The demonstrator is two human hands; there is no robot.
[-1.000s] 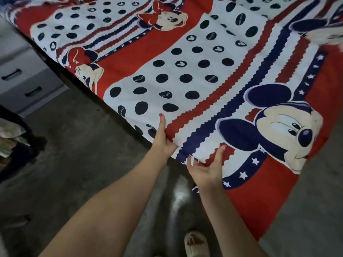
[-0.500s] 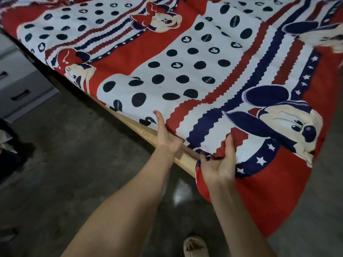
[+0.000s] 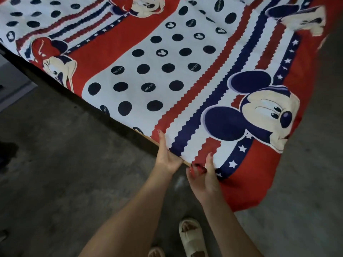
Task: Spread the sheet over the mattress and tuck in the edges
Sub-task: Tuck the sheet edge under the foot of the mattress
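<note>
Sheet point(image 3: 167, 75) lies spread over bed; left hand point(image 3: 167, 154) flat along edge, fingers straight; right hand point(image 3: 203, 175) pinches hanging corner.

Bare grey floor point(image 3: 65, 173) lies open on your left side, so a hand could pass there. The sheet point(image 3: 185, 75) covers the bed ahead. Its red corner hangs low on your right, and your sandals point(image 3: 191, 236) stand below.

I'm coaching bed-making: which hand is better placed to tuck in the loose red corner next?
The right hand: its grip already pinches the sheet beside the hanging corner. The left hand lies flat along the tucked edge, farther away.
</note>
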